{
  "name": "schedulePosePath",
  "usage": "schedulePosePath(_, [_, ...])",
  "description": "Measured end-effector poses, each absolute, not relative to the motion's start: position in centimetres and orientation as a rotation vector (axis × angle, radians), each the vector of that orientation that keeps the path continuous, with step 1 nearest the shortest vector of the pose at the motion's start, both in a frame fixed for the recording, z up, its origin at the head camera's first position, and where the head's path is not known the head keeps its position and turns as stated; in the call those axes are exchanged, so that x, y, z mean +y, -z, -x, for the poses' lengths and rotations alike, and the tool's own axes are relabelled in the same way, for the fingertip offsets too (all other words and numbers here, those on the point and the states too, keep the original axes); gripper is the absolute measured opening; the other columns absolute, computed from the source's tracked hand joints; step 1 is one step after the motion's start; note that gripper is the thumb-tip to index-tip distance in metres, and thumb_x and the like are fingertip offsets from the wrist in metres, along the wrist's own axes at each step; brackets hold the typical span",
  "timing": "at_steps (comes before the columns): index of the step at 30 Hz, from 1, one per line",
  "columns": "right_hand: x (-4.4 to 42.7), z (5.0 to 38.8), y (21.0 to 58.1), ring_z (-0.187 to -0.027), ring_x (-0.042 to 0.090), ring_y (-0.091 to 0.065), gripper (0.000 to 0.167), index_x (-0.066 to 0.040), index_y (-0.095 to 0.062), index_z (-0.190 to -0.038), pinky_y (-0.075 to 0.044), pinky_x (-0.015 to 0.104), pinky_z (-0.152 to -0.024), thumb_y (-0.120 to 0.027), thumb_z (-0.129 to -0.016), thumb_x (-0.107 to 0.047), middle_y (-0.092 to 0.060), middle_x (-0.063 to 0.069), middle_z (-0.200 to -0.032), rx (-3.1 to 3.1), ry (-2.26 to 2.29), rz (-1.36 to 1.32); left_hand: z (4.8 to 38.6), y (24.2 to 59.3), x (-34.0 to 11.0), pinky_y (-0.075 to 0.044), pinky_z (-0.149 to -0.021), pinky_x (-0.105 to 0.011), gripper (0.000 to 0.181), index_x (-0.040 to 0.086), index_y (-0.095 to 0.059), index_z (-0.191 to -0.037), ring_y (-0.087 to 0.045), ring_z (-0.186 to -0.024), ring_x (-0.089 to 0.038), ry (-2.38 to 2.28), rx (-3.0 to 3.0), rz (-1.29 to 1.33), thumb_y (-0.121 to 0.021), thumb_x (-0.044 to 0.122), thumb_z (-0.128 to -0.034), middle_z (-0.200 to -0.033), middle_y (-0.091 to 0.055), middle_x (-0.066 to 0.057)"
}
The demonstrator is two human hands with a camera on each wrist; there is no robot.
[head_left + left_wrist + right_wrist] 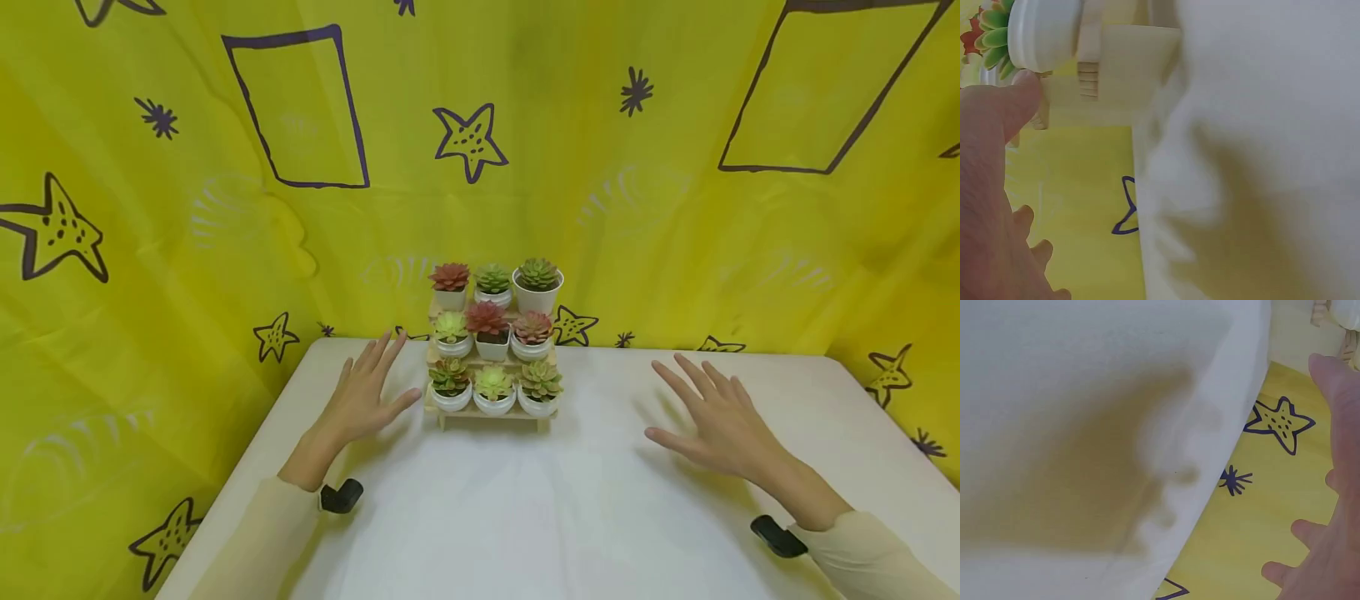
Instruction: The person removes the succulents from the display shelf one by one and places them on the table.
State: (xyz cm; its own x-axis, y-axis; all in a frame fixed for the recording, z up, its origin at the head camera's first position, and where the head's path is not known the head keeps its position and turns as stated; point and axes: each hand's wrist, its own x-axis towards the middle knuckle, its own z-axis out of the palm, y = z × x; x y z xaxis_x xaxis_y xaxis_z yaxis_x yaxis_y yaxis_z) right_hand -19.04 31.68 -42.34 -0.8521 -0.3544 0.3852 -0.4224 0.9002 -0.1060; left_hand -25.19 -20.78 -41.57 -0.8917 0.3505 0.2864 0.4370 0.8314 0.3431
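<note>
A three-step wooden stand [491,414] holds several small potted succulents, red ones and green ones, in white pots. At its left, my left hand [358,402] is raised with fingers spread and nothing held; the thumb points toward the lowest row. Farther off, to the right of the stand, my right hand [723,423] hovers with spread fingers, holding nothing. In the left wrist view the left thumb [1022,100] appears close by a white pot [1044,34]; whether they touch I cannot tell. The right wrist view shows the right hand [1329,550] over the table's edge.
The stand is near the back edge of a white table [480,517]. Behind and beside the table hangs a yellow curtain [405,208] with drawn stars and frames. A black band is on each wrist, and both hands cast shadows on the tabletop.
</note>
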Motion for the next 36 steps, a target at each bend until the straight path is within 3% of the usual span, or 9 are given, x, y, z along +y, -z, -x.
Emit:
schedulePosePath(9, [30.3,19.9,41.2,-0.133,0.063,-0.037,0.098,-0.021,-0.034,-0.161,-0.029,0.079,-0.101,-0.085,-0.081,-0.046,-0.038,0.028,-0.156,-2.657,-0.391,-0.713,26.2,40.5,-20.1,-0.021,-0.116,-0.072,0.087,0.017,-0.014,-0.167,-0.017,-0.153,-0.044,0.945,-2.718,0.722,-0.067,0.036,-0.0996,-0.170,-0.013,-0.017])
schedulePosePath(13, [29.1,20.2,40.7,-0.132,0.058,-0.040,0.095,-0.020,-0.036,-0.160,-0.034,0.077,-0.099,-0.086,-0.082,-0.041,-0.040,0.027,-0.155,-2.651,-0.457,-0.769,26.4,40.4,-19.5,-0.032,-0.111,-0.071,0.088,0.019,-0.011,-0.167,-0.036,-0.143,-0.051,1.172,-2.680,0.766,-0.068,0.027,-0.1007,-0.170,-0.015,-0.016])
schedulePosePath(16, [28.2,20.4,40.5,-0.132,0.055,-0.042,0.093,-0.019,-0.036,-0.161,-0.036,0.075,-0.099,-0.084,-0.085,-0.040,-0.041,0.025,-0.155,-2.665,-0.520,-0.800,26.6,40.4,-19.2,-0.046,-0.100,-0.070,0.087,0.026,-0.009,-0.167,-0.053,-0.127,-0.055,1.277,-2.678,0.768,-0.067,0.024,-0.1018,-0.166,-0.023,-0.022])
schedulePosePath(20, [27.0,20.8,40.3,-0.135,0.050,-0.042,0.089,-0.017,-0.035,-0.161,-0.038,0.072,-0.103,-0.082,-0.088,-0.039,-0.041,0.022,-0.156,-2.685,-0.602,-0.837,27.2,40.3,-18.9,-0.058,-0.087,-0.058,0.086,0.028,-0.010,-0.166,-0.061,-0.118,-0.051,1.412,-2.659,0.784,-0.066,0.017,-0.1024,-0.157,-0.035,-0.031])
schedulePosePath(27, [25.0,21.4,40.4,-0.137,0.041,-0.045,0.089,-0.011,-0.033,-0.161,-0.039,0.064,-0.109,-0.081,-0.090,-0.036,-0.042,0.015,-0.157,-2.681,-0.788,-0.890,27.7,39.9,-18.7,-0.062,-0.076,-0.056,0.086,0.033,-0.007,-0.166,-0.062,-0.115,-0.051,1.797,-2.649,0.768,-0.059,0.005,-0.1042,-0.153,-0.036,-0.033])
schedulePosePath(36, [22.3,21.8,41.3,-0.113,0.041,-0.064,0.089,-0.017,-0.032,-0.161,-0.054,0.059,-0.088,-0.083,-0.089,-0.030,-0.051,0.017,-0.149,-2.649,-1.060,-0.884,28.1,39.5,-18.1,-0.063,-0.071,-0.052,0.082,0.043,-0.006,-0.164,-0.062,-0.112,-0.041,2.008,-2.675,0.703,-0.058,0.014,-0.1067,-0.150,-0.037,-0.033])
